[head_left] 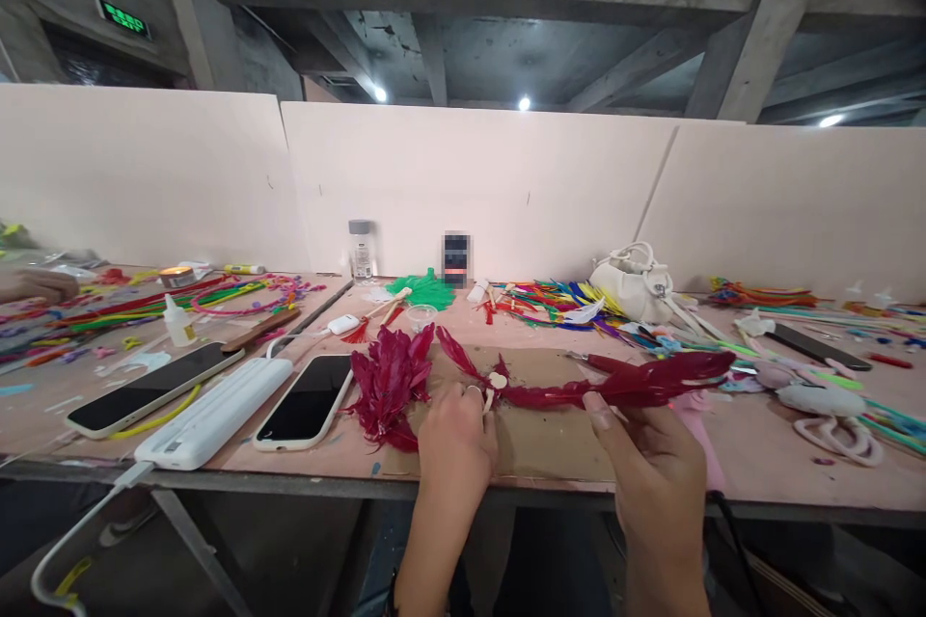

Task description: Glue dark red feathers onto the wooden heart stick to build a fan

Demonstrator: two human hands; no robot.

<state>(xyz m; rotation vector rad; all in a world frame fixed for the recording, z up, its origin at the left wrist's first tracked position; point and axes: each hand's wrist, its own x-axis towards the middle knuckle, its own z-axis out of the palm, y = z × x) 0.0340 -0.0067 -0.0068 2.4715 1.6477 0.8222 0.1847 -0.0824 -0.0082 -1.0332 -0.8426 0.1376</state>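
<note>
Carefully, a person's two bare hands pinched small craft parts above brown cardboard (557, 448). The likeliest trouble was that the long dark red feather (651, 381) would crease or shed barbs if squeezed too hard, or that the pale round-topped piece (498, 380) would twist out of line if its grip slackened under a pull. A stray knuckle could also have scattered the heap of red feathers (391, 376) just left of the left hand (459, 434). That hand was nearly closed, fingers curled around the pale piece, whose round top showed just beyond them. The right hand (655, 468) was closed to a pinch on the long feather, which reached leftward toward the pale piece and rightward past the fingers. Whether feather and piece were joined, I could not tell. A pink corded tool (705, 448) lay just beside the right hand.
</note>
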